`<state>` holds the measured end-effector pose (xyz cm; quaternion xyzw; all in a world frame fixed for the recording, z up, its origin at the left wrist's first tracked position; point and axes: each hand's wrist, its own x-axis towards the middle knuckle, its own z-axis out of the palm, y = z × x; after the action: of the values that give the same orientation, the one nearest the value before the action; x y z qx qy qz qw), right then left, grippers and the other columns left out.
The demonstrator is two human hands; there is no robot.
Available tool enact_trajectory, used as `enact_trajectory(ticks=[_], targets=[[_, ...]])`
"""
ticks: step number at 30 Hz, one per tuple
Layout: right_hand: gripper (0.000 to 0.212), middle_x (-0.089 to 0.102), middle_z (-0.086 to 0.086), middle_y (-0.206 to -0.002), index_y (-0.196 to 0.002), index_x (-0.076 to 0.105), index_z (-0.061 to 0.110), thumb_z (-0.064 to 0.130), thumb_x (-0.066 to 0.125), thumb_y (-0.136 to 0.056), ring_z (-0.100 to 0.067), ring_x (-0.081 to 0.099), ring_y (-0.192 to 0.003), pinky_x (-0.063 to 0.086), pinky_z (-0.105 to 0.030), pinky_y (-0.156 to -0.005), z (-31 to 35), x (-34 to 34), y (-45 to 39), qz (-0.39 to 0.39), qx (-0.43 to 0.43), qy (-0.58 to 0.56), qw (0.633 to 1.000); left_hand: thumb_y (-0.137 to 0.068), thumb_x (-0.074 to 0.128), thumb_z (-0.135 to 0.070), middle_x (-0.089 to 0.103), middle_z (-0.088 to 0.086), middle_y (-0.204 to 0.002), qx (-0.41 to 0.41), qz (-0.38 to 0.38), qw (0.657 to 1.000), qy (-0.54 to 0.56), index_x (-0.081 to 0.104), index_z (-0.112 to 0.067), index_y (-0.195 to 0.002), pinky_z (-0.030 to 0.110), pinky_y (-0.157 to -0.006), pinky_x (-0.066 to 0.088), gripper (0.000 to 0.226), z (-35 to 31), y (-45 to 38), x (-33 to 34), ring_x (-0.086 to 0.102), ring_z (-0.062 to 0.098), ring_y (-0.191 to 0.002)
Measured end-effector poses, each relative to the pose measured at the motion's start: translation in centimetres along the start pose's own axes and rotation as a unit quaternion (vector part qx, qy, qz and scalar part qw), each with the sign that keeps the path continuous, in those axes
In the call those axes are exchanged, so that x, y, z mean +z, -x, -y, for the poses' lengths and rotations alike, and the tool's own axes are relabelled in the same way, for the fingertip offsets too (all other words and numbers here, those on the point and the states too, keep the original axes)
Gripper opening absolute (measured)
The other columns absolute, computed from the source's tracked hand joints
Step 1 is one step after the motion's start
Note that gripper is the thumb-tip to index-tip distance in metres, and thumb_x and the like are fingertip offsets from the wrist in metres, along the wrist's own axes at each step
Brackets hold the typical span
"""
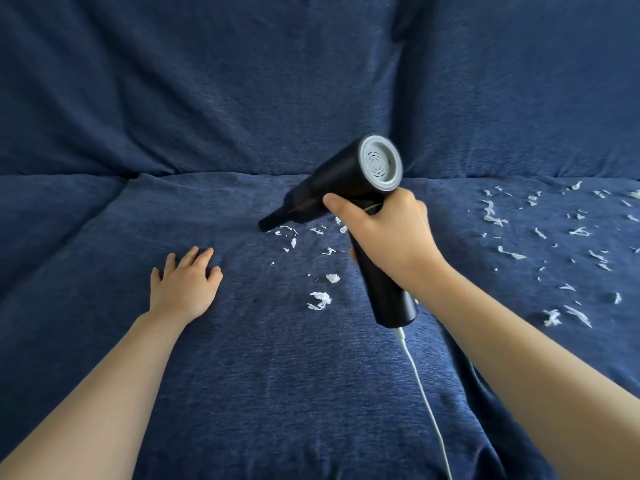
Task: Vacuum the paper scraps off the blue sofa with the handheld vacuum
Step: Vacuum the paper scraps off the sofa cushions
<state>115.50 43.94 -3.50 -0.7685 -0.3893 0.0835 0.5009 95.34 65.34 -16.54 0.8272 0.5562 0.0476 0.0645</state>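
Item: handheld vacuum (341, 181), black, white cord (424, 396) trailing. Right hand (388, 233), the grip, curls round its handle; long axis slants down-left, nozzle (268, 223) low over the blue sofa (242, 375) seat. Left hand (185, 284) rests flat, fingers spread, holding nothing. Paper scraps (320, 299): few just right of nozzle; denser scatter (554, 244) further right, likely next.

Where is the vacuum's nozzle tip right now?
In the head view, the nozzle tip sits centre-frame just above the seat cushion, at the left edge of the near paper scraps, right of the left hand.
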Motion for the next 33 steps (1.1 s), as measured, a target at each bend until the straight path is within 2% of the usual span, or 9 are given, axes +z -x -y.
enact_trajectory(ticks=[5,8,10,14,19,23,25,28,33], targets=[[0.049,0.068,-0.001,-0.058,-0.061,0.057,0.017,0.057,0.071,-0.084,-0.016,0.07,-0.077,0.053,-0.025,-0.075,-0.7,-0.7,0.2,0.005,-0.009,0.021,1.0,-0.1,0.024,-0.041,0.011,-0.003,-0.161,-0.023,0.0,1.0,0.003,0.018,-0.029,-0.152,0.053,-0.117,0.006,0.053,-1.1,0.7,0.1,0.005,0.031,-0.147],[0.049,0.066,0.002,-0.059,-0.061,0.057,0.017,0.058,0.071,-0.084,-0.012,0.068,-0.078,0.043,-0.004,-0.062,-1.8,-2.4,0.0,-0.032,-0.013,0.022,0.999,-0.1,0.024,-0.041,0.011,-0.002,-0.161,-0.031,0.002,0.999,0.003,0.018,-0.029,-0.152,0.053,-0.117,0.005,0.054,-1.8,1.2,0.1,0.004,0.031,-0.147],[0.049,0.066,0.002,-0.059,-0.063,0.059,0.016,0.059,0.07,-0.085,-0.01,0.067,-0.078,0.039,0.001,-0.059,-2.6,-3.5,0.0,-0.045,-0.012,0.02,0.999,-0.1,0.024,-0.043,0.01,-0.002,-0.161,-0.034,0.005,0.999,0.004,0.017,-0.03,-0.152,0.053,-0.117,0.005,0.054,-2.3,1.7,0.1,0.003,0.032,-0.147],[0.047,0.067,0.002,-0.057,-0.067,0.063,0.014,0.057,0.07,-0.085,-0.012,0.068,-0.081,0.039,-0.002,-0.063,-3.7,-5.0,0.4,-0.042,-0.019,0.008,0.999,-0.099,0.023,-0.045,0.008,-0.002,-0.161,-0.038,0.009,0.999,0.004,0.016,-0.032,-0.152,0.053,-0.117,0.004,0.055,-3.4,2.7,0.2,0.002,0.032,-0.147],[0.052,0.068,-0.004,-0.051,-0.062,0.063,0.008,0.053,0.072,-0.085,-0.003,0.067,-0.056,0.042,-0.003,-0.058,-3.8,-5.6,2.0,0.021,-0.021,-0.018,0.999,-0.099,0.023,-0.046,0.007,-0.004,-0.161,-0.041,0.018,0.999,0.007,0.015,-0.033,-0.152,0.053,-0.117,0.004,0.055,-5.0,4.4,0.4,0.001,0.033,-0.147],[0.05,0.067,-0.001,-0.049,-0.058,0.059,0.014,0.054,0.072,-0.085,-0.003,0.066,-0.053,0.046,-0.006,-0.058,-3.8,-6.2,2.8,0.04,-0.027,-0.019,0.999,-0.1,0.022,-0.047,0.005,-0.005,-0.161,-0.04,0.03,0.999,0.015,0.014,-0.034,-0.152,0.053,-0.117,0.002,0.055,-6.3,5.4,0.4,-0.001,0.033,-0.147],[0.05,0.066,-0.003,-0.049,-0.059,0.059,0.014,0.054,0.071,-0.085,-0.005,0.067,-0.056,0.044,-0.006,-0.059,-4.2,-6.6,2.8,0.025,-0.031,-0.011,0.999,-0.1,0.022,-0.046,0.004,-0.004,-0.162,-0.035,0.04,0.998,0.016,0.013,-0.034,-0.153,0.054,-0.117,0.002,0.055,-6.7,5.8,0.4,-0.002,0.035,-0.147],[0.046,0.067,0.002,-0.06,-0.065,0.058,0.02,0.06,0.069,-0.083,-0.016,0.07,-0.078,0.044,-0.013,-0.067,-4.8,-7.2,2.3,-0.009,-0.034,0.009,0.999,-0.1,0.022,-0.046,0.003,-0.004,-0.162,-0.026,0.045,0.998,0.022,0.013,-0.034,-0.152,0.055,-0.116,0.001,0.054,-6.7,6.1,0.4,-0.002,0.036,-0.147],[0.044,0.064,0.005,-0.06,-0.065,0.056,0.019,0.056,0.07,-0.085,-0.014,0.063,-0.082,0.035,0.004,-0.063,-4.9,-8.1,2.2,-0.027,-0.026,0.005,0.999,-0.1,0.023,-0.048,0.005,-0.004,-0.162,-0.025,0.039,0.999,0.022,0.015,-0.035,-0.152,0.056,-0.116,0.002,0.054,-6.7,5.7,0.7,-0.002,0.036,-0.147]])
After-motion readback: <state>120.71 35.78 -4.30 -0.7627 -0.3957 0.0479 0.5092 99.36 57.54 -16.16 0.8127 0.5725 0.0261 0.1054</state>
